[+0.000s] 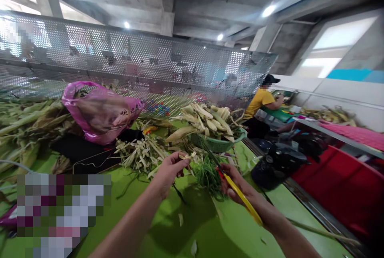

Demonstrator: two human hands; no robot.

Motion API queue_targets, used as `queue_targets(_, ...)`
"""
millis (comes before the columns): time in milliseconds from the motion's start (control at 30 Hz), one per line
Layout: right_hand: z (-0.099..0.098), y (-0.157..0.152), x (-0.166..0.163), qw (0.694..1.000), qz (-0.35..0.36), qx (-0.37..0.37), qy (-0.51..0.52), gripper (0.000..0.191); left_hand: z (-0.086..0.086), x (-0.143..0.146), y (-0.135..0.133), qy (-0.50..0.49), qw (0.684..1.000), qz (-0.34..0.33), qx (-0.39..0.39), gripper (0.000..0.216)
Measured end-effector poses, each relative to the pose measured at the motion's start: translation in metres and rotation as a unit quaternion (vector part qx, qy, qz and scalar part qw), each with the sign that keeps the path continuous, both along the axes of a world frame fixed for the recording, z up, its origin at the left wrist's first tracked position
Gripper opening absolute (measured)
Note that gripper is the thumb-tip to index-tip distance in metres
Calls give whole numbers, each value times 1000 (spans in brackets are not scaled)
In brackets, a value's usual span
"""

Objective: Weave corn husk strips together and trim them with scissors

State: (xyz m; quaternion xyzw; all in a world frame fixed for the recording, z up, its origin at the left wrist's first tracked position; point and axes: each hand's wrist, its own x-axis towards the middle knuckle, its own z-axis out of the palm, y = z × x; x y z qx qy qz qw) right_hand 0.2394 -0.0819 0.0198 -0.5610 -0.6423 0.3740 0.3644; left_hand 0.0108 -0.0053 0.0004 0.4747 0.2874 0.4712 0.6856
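Observation:
My left hand (169,169) is closed in a pinch on a pale strip of corn husk (188,157) above the green table (198,226). My right hand (237,184) is closed round a yellow-handled cutter (241,198) whose dark blade (210,154) points up toward the husk. A small heap of thin green strips (207,174) lies between the two hands. Trimmed husk pieces (141,154) are spread just beyond my left hand.
A green basket (222,144) piled with husked corn stands behind the hands. A pink plastic bag (99,112) and stacked corn stalks (24,126) fill the left. A perforated metal screen (135,62) runs across the back. A person in a yellow shirt (259,102) works at the right beside red crates (339,186).

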Motion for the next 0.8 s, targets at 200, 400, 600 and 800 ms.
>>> queue_targets(200,-1,6,-15,999,41,2,-23,59,-1,-1,0,7,1000,-1,3,28)
queue_targets(400,1,6,-22,998,64,-14,-12,56,1,-1,-1,17,1000,9,5,29)
queue_targets(600,3,4,-23,996,82,-14,-14,59,0,-2,0,33,999,13,9,29)
queue_targets(800,3,5,-28,998,63,-13,-3,55,2,-3,-1,44,999,7,15,29)
